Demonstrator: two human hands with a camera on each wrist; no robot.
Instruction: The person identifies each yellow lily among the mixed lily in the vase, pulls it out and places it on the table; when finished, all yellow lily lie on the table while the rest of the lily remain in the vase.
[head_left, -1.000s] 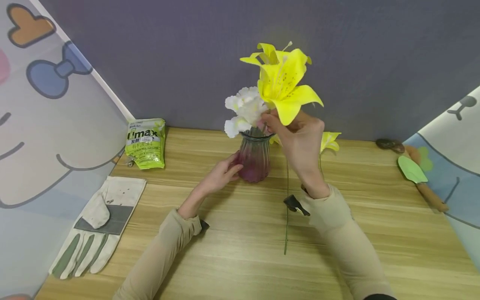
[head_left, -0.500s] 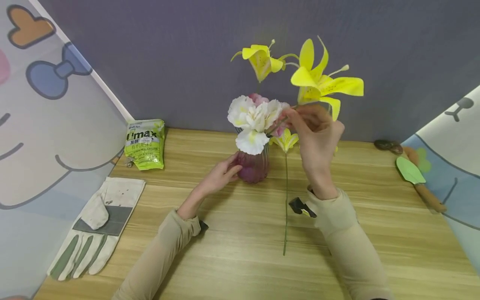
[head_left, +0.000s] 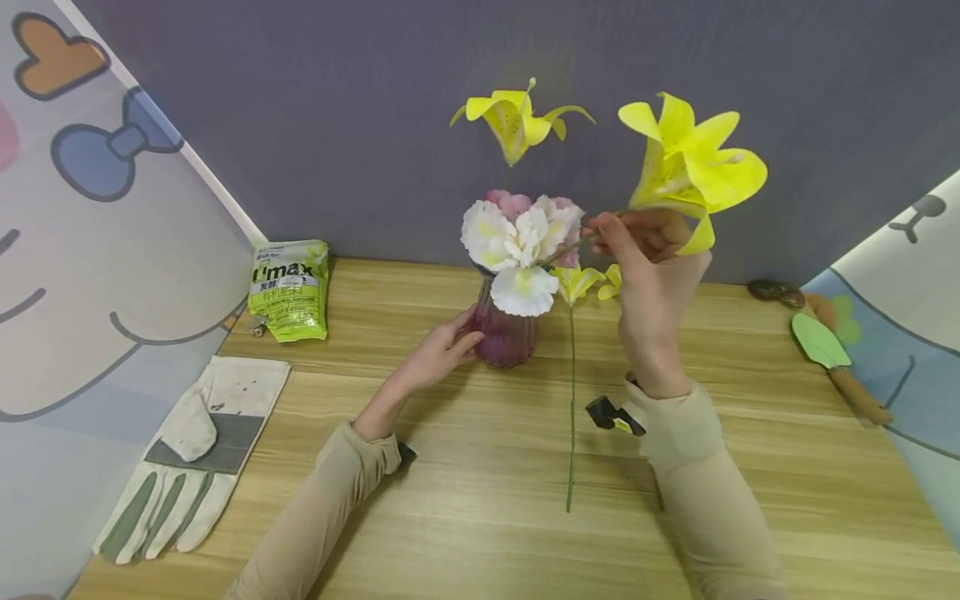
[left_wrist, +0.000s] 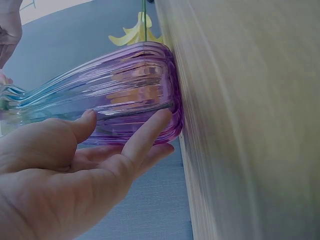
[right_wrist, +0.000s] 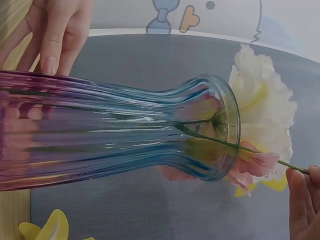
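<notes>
Head: my right hand (head_left: 656, 287) pinches the thin green stem (head_left: 567, 251) of a yellow trumpet-shaped lily (head_left: 697, 167); the ribbed purple-blue glass vase (head_left: 504, 329) sits below left. Left wrist: my left hand (left_wrist: 95, 170) holds its base. Right wrist: stem crosses the rim (right_wrist: 237, 130), slanting off the vase's axis; right hand nearer.

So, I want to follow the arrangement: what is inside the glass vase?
Green stems show through the vase; one appears to run out past the rim to the right hand. From above, white petals cover most of the rim, and ribbed glass blurs the stem count.
</notes>
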